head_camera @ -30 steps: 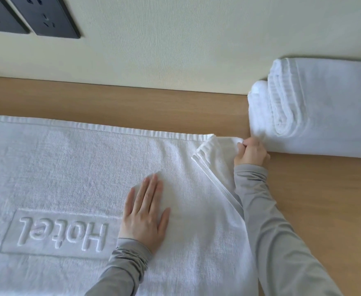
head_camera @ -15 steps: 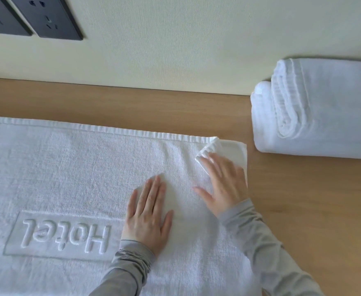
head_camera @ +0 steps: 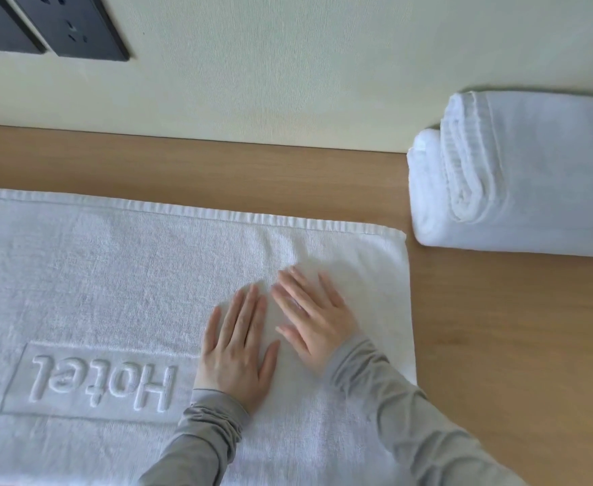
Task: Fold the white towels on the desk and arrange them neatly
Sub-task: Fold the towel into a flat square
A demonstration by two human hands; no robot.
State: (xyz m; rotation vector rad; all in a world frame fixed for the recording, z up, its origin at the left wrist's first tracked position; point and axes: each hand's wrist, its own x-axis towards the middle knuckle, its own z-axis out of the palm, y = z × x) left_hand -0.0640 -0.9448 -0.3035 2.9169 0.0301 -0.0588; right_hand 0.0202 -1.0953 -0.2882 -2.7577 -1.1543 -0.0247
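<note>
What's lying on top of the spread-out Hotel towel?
Two open hands, left hand and right hand, press flat on the towel. Whatever their palms cover is hidden.

Folded towels [head_camera: 533, 177], right end off-frame

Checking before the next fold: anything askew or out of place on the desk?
Nothing stands out. The spread towel lies flat, corner square, left hand and right hand flat on it. The folded towels sit tidily by the wall.

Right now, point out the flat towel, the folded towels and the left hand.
flat towel [head_camera: 119, 275], head view, bare weave above lettering.
folded towels [head_camera: 551, 177], head view, smooth top face.
left hand [head_camera: 235, 352], head view, its back.
</note>
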